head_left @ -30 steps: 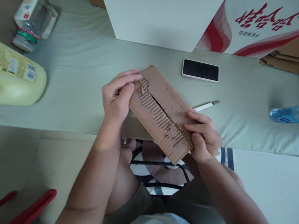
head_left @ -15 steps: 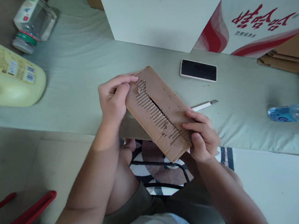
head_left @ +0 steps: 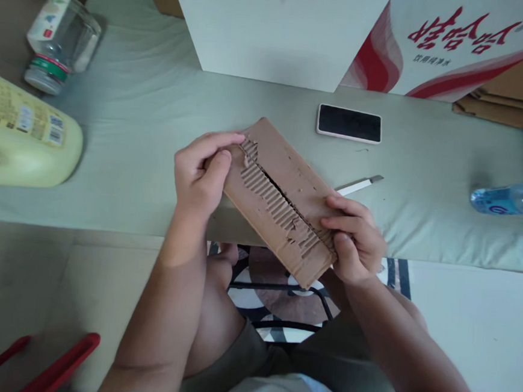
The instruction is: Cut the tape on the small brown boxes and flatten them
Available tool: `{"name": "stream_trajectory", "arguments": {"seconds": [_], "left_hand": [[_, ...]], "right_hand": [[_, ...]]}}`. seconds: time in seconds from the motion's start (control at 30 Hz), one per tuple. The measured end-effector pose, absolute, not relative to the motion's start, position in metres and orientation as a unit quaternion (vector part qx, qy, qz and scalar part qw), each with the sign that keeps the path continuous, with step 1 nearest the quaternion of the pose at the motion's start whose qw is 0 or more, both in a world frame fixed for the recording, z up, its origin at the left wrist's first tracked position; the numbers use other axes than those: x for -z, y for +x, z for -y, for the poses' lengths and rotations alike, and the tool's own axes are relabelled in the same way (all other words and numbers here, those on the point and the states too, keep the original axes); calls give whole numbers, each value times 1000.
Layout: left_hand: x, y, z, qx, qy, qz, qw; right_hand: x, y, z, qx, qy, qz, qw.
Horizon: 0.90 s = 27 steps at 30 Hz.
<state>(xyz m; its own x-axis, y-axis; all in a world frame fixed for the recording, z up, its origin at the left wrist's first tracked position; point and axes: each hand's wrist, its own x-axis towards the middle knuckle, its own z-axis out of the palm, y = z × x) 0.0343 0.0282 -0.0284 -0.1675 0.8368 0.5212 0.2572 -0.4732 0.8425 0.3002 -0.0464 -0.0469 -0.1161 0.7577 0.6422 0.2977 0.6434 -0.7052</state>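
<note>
— While the person sits over it, where is that cardboard piece (head_left: 283, 198) exactly?

— Held up at a slant above the near edge of the tabletop (head_left: 156, 151), which is covered in pale cloth. The left hand (head_left: 199, 176) grips the upper-left end, thumb pressed on the face, fingers curled over the top edge. The right hand (head_left: 355, 236) pinches the lower-right end the same way. Both are clenched on it.

— What's wrong with its face?

— The top paper layer is torn away down the middle, so the corrugated ridges show, with a dark slit running along them.

— Anything lying close to the cardboard?

— Just beyond its right end, a utility knife (head_left: 361, 184) lies on the cloth, mostly hidden behind the right hand. Farther back from the cardboard lies a phone (head_left: 349, 123), screen dark. Behind that stands a white box (head_left: 279, 28), and beside it a red-and-white carton (head_left: 459, 42).

— And off to the sides?

— Well left of the cardboard lie a big yellow jug (head_left: 21, 141) and a glass jar (head_left: 59, 41) on its side. Far right, a water bottle (head_left: 510, 197) lies flat.
</note>
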Motion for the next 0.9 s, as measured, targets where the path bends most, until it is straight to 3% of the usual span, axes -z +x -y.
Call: {"name": "stream_trajectory", "arguments": {"seconds": [0.43, 0.73, 0.9], "left_hand": [[28, 35, -31, -623, 573, -463, 261], [41, 17, -46, -651, 524, -478, 269], [24, 20, -44, -709, 387, -507, 301]], "right_hand": [[45, 302, 45, -220, -365, 715, 554], [63, 313, 34, -367, -408, 595, 587], [57, 309, 30, -498, -470, 526, 504]]}}
